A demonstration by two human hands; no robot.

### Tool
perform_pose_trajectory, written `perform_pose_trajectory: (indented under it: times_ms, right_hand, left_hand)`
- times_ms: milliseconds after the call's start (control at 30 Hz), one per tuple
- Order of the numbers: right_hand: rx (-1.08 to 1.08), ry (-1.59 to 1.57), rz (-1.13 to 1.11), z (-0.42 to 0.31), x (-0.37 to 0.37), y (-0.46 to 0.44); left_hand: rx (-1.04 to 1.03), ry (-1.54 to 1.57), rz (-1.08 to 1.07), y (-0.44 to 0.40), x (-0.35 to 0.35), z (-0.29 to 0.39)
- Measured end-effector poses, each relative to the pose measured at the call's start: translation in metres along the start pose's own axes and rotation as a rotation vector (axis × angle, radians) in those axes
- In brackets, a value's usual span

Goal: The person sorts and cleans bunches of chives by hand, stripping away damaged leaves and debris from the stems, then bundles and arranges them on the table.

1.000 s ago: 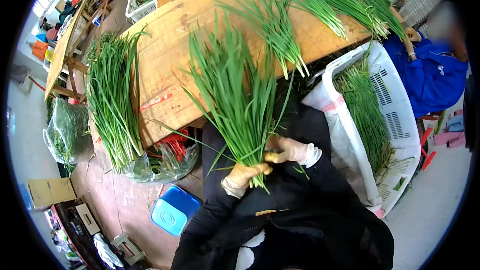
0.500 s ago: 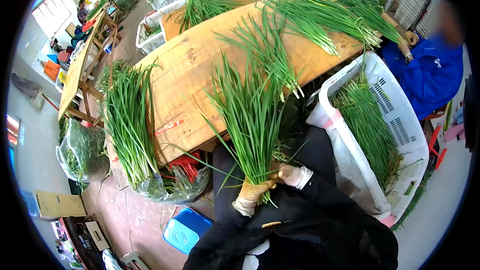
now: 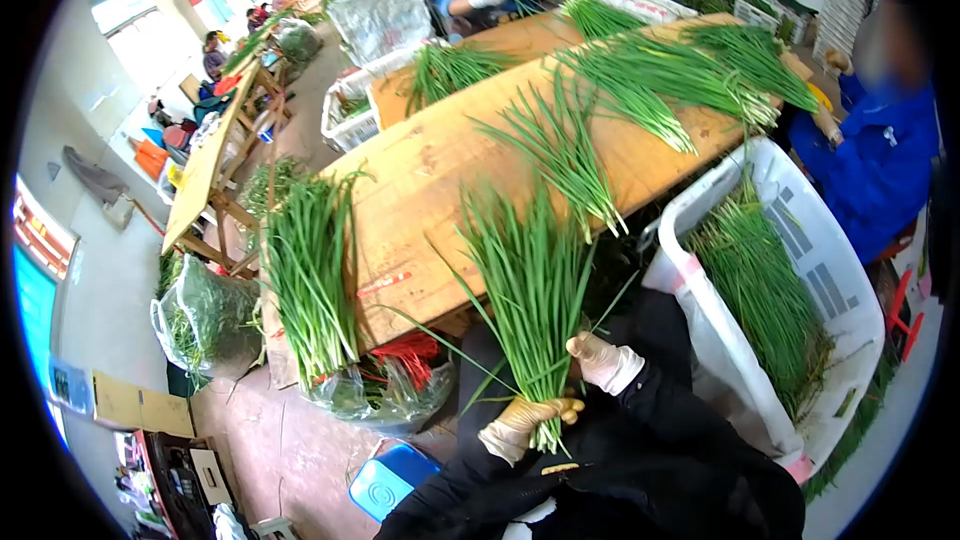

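The left hand (image 3: 525, 423), in a pale glove, is closed around the lower stems of a loose chive bunch (image 3: 530, 305), with the cut ends poking out below the fist. The bunch stands fanned upward above the person's lap, its leaf tips reaching over the near edge of the wooden tabletop (image 3: 425, 175). The right hand (image 3: 606, 363), also gloved, is at the right side of the stems, fingers bent; whether it pinches any of them cannot be told. A smaller bunch (image 3: 565, 155) lies with its stem ends at the near edge, and a thick pile (image 3: 312, 280) lies across the left end, stems down over a clear plastic bag (image 3: 385, 400). More chives (image 3: 655, 85) lie toward the right end. Just beside the person's right leg, a white plastic crate (image 3: 848, 340) holds loose greens (image 3: 765, 300).
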State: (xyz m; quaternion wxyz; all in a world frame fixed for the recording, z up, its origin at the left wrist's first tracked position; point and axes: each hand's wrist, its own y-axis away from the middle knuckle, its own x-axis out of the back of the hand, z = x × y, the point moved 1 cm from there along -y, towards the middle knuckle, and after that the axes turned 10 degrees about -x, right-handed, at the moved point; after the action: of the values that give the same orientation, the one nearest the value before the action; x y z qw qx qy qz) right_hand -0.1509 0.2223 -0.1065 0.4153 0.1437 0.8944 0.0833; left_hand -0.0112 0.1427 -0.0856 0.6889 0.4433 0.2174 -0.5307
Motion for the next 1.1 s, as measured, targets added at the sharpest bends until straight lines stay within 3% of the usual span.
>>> perform_pose_trajectory:
  times_ms: [67,100,133,233,267,333,400,467,533,567,633,667,700,733,767,800,833,867,933,1000,1033,1100]
  right_hand:
    - [-0.028,0.100,-0.059,-0.011,-0.018,-0.007]
    - [-0.191,0.069,-0.081,-0.007,-0.015,-0.014]
    - [-0.147,0.166,-0.065,-0.003,-0.017,-0.022]
    - [-0.099,0.441,0.110,-0.019,-0.057,-0.019]
    - [-0.186,0.405,0.088,-0.026,-0.065,-0.017]
    - [-0.124,0.362,0.145,-0.025,-0.071,-0.020]
    - [-0.012,0.314,0.102,-0.037,-0.080,-0.017]
    - [0.137,0.480,0.114,-0.054,-0.085,-0.014]
    - [0.525,0.759,0.176,-0.060,-0.087,-0.027]
    - [0.559,0.557,-0.076,-0.075,-0.101,-0.033]
    - [0.387,-0.028,-0.311,-0.109,-0.131,-0.053]
    - [0.614,0.340,-0.275,-0.133,-0.143,-0.054]
    - [0.896,0.759,-0.115,-0.157,-0.154,-0.055]
    - [1.164,1.030,0.073,-0.181,-0.165,-0.055]
    - [1.113,0.949,-0.003,-0.195,-0.164,-0.075]
    - [0.971,0.946,-0.108,-0.210,-0.169,-0.076]
    - [0.907,0.777,-0.172,-0.218,-0.179,-0.079]
    - [0.820,0.619,-0.300,-0.222,-0.183,-0.075]
    - [0.864,0.926,-0.083,-0.224,-0.164,-0.085]
    - [0.587,1.175,0.008,-0.225,-0.152,-0.091]
    - [0.519,1.084,-0.010,-0.219,-0.145,-0.100]
    - [0.408,1.484,0.172,-0.210,-0.132,-0.123]
  left_hand:
    - [0.094,-0.082,-0.044,-0.002,0.004,-0.001]
    - [0.086,-0.201,-0.057,-0.006,0.003,-0.001]
    - [0.081,-0.318,-0.068,-0.010,0.004,-0.003]
    - [-0.086,-0.472,-0.090,-0.022,0.015,-0.014]
    - [-0.090,-0.475,-0.092,-0.022,0.012,-0.011]
    - [-0.211,-0.472,-0.081,-0.018,0.002,-0.003]
    - [-0.361,-0.499,-0.027,-0.005,-0.030,0.025]
    - [-0.647,-0.400,-0.266,-0.020,-0.016,0.056]
    - [-0.932,-0.640,-0.155,-0.011,-0.061,0.104]
    - [-0.775,-0.699,-0.093,-0.011,-0.067,0.122]
    - [-0.519,-0.967,0.144,0.001,-0.119,0.166]
    - [-0.875,-1.414,-0.168,-0.004,-0.114,0.187]
    - [-1.389,-1.767,-0.351,-0.008,-0.107,0.207]
    - [-1.231,-1.395,-0.246,-0.013,-0.136,0.221]
    - [-1.135,-0.969,-0.139,-0.017,-0.165,0.235]
    - [-1.145,-1.106,-0.172,-0.021,-0.172,0.255]
    - [-1.278,-1.016,-0.203,-0.028,-0.180,0.259]
    - [-1.260,-0.950,-0.201,-0.038,-0.174,0.264]
    - [-1.272,-0.824,-0.178,-0.053,-0.162,0.262]
    - [-1.192,-0.851,-0.155,-0.070,-0.134,0.259]
    - [-1.128,-0.950,-0.144,-0.077,-0.124,0.259]
    - [-1.123,-0.868,-0.107,-0.090,-0.106,0.253]
